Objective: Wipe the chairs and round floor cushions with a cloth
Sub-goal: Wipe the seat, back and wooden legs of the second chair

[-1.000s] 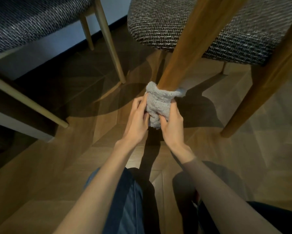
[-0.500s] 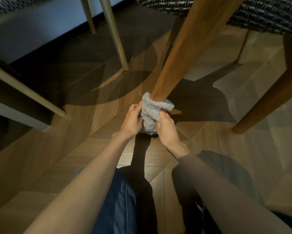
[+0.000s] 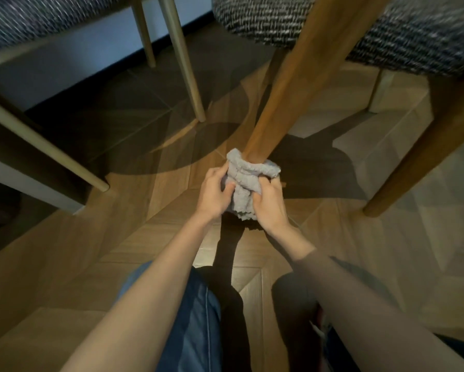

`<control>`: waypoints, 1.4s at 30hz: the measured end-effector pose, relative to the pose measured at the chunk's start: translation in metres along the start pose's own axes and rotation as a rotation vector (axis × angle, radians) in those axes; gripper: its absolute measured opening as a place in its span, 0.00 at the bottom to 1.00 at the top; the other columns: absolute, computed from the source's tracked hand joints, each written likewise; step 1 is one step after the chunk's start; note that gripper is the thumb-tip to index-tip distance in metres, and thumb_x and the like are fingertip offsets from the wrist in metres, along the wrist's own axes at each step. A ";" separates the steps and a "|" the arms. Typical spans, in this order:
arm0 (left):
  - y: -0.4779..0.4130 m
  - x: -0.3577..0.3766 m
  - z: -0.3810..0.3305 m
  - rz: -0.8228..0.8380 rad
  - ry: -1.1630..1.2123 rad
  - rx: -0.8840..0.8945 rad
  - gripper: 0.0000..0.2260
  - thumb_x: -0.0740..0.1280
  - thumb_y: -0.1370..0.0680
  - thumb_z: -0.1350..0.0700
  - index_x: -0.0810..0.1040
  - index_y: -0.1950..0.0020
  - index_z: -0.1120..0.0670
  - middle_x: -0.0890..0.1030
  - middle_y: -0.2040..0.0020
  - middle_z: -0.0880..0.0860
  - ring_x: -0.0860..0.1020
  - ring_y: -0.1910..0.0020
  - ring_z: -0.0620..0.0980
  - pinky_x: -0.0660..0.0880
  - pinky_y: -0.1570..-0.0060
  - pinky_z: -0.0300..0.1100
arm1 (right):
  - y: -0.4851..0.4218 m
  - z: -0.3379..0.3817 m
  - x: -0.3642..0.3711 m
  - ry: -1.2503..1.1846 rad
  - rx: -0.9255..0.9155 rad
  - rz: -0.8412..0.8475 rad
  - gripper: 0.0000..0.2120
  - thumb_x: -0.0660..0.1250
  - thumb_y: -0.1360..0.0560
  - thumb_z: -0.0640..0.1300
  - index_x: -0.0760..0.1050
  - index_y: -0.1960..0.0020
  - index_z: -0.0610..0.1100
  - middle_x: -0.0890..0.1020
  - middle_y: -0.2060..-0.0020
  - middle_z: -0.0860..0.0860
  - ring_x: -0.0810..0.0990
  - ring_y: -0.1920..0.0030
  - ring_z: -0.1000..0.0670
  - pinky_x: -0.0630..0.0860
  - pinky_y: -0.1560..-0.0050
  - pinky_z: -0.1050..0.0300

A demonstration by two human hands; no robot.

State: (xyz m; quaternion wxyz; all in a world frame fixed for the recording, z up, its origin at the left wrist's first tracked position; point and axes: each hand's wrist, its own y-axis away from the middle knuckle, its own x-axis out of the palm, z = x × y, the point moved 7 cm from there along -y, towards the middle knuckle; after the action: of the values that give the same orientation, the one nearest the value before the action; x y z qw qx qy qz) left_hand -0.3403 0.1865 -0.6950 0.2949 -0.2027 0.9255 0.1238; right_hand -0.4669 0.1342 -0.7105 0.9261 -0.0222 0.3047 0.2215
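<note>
The herringbone wood floor [image 3: 64, 264] spreads below and around both hands. Above and ahead of them, to the right, is the tweed-upholstered seat of a dark-wood chair [image 3: 386, 36]. A second chair [image 3: 37, 17] with pale, thin legs stands off to the left of the left hand. No round floor cushion is in view, and no container either.

The chair's near leg [image 3: 292, 84] matters most for the next move. Its long axis runs from just beyond the fingertips up and away, leaning right toward the seat. Its foot is hidden, so how close it sits to the floor cannot be read. Another leg of the same chair [image 3: 427, 146] stands well apart to the right of the right hand.

The grey terry cloth [image 3: 245, 181] is wrapped around the low end of the near leg. Its loose tail is bunched toward the person, between the two hands.

The left hand [image 3: 214, 194] grips the cloth from the left, fingers curled into the folds. The right hand [image 3: 269, 205] clamps it from the right, with its thumb across the bunched tail. Both are equally near the leg, one on each side.

The step in hand looks like wiping this leg. Any further stroke probably has to run along the leg's axis, up and away from the hands, with the wrap held snug. A loose wrap could slip off the foot.
</note>
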 end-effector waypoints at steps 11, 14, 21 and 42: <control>0.049 -0.059 -0.156 -0.392 0.428 0.242 0.17 0.68 0.23 0.55 0.76 0.34 0.52 0.77 0.44 0.43 0.73 0.47 0.29 0.69 0.48 0.23 | 0.053 0.139 -0.163 -0.007 -0.342 -0.351 0.13 0.60 0.21 0.36 0.76 0.38 0.41 0.79 0.45 0.49 0.73 0.47 0.62 0.65 0.47 0.79; 0.055 -0.081 -0.203 -0.445 0.437 0.337 0.17 0.69 0.24 0.54 0.76 0.35 0.52 0.77 0.44 0.44 0.76 0.45 0.35 0.75 0.43 0.37 | 0.060 0.171 -0.205 0.056 -0.390 -0.417 0.11 0.60 0.21 0.37 0.77 0.41 0.41 0.80 0.46 0.49 0.77 0.46 0.56 0.68 0.49 0.74; 0.069 -0.118 -0.303 -0.593 0.435 0.564 0.19 0.70 0.25 0.55 0.77 0.34 0.55 0.78 0.44 0.49 0.76 0.46 0.38 0.75 0.45 0.34 | 0.071 0.219 -0.281 0.073 -0.451 -0.533 0.11 0.60 0.20 0.40 0.74 0.40 0.41 0.81 0.47 0.50 0.78 0.47 0.53 0.73 0.50 0.64; 0.083 -0.059 -0.362 -0.387 0.155 0.797 0.20 0.70 0.25 0.63 0.75 0.33 0.58 0.78 0.45 0.53 0.74 0.46 0.40 0.70 0.46 0.28 | 0.086 0.176 -0.365 0.279 -0.278 -0.297 0.15 0.60 0.25 0.42 0.65 0.40 0.39 0.77 0.45 0.45 0.76 0.46 0.45 0.72 0.49 0.49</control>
State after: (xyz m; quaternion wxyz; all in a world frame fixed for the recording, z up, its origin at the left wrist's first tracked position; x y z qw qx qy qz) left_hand -0.5134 0.1517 -0.3629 0.2975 -0.2512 0.8654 -0.3155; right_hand -0.6668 0.0978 -0.3499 0.8855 -0.2245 0.3894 0.1178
